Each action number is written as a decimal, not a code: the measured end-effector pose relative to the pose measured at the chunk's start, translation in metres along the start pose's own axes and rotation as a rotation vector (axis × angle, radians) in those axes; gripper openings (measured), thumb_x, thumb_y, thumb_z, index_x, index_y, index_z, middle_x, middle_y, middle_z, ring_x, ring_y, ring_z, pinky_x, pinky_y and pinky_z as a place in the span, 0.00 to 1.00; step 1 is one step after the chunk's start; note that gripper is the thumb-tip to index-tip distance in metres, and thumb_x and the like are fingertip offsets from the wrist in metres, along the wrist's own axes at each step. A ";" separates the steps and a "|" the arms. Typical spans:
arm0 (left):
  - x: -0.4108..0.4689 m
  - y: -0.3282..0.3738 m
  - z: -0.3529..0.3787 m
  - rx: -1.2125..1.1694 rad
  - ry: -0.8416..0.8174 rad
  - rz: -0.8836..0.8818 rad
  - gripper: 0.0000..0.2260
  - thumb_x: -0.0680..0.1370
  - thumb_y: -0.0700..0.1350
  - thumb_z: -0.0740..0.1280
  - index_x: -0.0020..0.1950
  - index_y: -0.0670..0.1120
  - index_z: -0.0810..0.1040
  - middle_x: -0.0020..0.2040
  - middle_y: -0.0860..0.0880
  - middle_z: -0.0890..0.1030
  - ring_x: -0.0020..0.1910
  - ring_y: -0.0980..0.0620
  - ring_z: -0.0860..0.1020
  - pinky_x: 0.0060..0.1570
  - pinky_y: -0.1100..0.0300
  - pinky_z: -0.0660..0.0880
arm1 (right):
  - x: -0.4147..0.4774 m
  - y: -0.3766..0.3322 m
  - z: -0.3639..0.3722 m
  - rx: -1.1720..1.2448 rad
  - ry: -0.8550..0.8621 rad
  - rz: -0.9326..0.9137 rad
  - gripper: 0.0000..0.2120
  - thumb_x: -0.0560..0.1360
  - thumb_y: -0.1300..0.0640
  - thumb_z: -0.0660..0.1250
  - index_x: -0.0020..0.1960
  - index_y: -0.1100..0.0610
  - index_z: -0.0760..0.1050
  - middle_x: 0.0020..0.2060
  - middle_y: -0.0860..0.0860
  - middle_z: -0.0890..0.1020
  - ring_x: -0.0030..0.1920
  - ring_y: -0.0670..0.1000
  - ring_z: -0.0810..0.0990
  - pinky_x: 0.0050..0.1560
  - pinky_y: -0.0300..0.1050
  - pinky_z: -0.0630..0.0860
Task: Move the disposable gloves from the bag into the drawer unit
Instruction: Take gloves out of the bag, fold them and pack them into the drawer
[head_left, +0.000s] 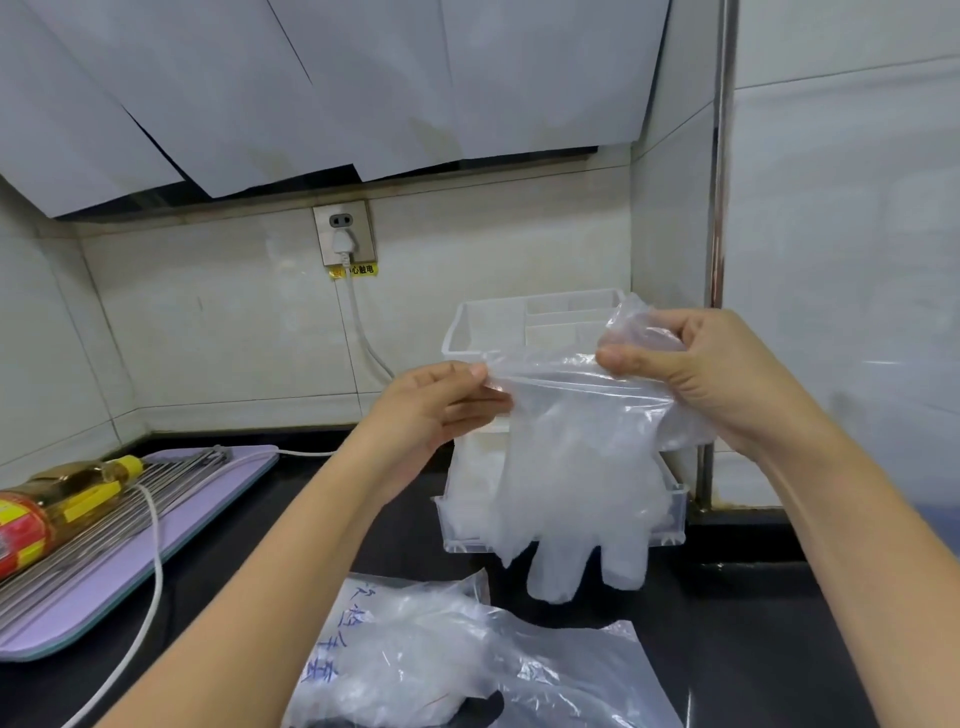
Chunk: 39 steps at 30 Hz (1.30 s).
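Pale tiled walls (208, 322), a wall socket (344, 234), white sheets (363, 78) overhead, black countertop (753, 649) below.

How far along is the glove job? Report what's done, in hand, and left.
Done: the drawer of the drawer unit is pulled open and seems to hold some clear plastic already. In hand: left hand and right hand pinch one glove by its cuff above it. Left: the bag on the counter holds more gloves.
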<state>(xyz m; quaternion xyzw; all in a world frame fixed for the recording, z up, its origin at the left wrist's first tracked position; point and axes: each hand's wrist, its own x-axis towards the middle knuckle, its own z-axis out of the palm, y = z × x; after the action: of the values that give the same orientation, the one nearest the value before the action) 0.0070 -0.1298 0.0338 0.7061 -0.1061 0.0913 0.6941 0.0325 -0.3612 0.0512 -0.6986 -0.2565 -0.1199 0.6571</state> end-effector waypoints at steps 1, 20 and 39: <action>0.001 0.000 0.000 -0.014 0.032 0.013 0.09 0.79 0.43 0.63 0.50 0.37 0.77 0.46 0.43 0.84 0.44 0.50 0.83 0.55 0.57 0.78 | 0.001 0.001 0.000 -0.002 -0.017 0.028 0.12 0.65 0.58 0.75 0.48 0.58 0.83 0.40 0.48 0.86 0.38 0.39 0.82 0.36 0.25 0.73; -0.004 0.014 -0.009 0.473 0.369 0.299 0.09 0.83 0.48 0.54 0.47 0.49 0.70 0.27 0.52 0.79 0.22 0.60 0.68 0.29 0.61 0.68 | -0.018 -0.003 0.025 -0.811 -0.851 0.264 0.30 0.59 0.33 0.71 0.59 0.41 0.75 0.50 0.37 0.79 0.50 0.37 0.77 0.53 0.34 0.72; 0.051 -0.010 0.001 0.774 -0.001 -0.130 0.18 0.70 0.51 0.76 0.56 0.49 0.78 0.48 0.53 0.81 0.44 0.55 0.78 0.39 0.67 0.73 | 0.014 0.048 0.011 -0.590 0.088 0.158 0.13 0.78 0.54 0.64 0.40 0.62 0.75 0.30 0.52 0.77 0.30 0.50 0.75 0.31 0.42 0.69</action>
<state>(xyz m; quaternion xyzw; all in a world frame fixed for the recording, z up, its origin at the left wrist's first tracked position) 0.0587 -0.1323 0.0378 0.9210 -0.0193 0.0799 0.3807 0.0670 -0.3476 0.0153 -0.8711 -0.1268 -0.1680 0.4437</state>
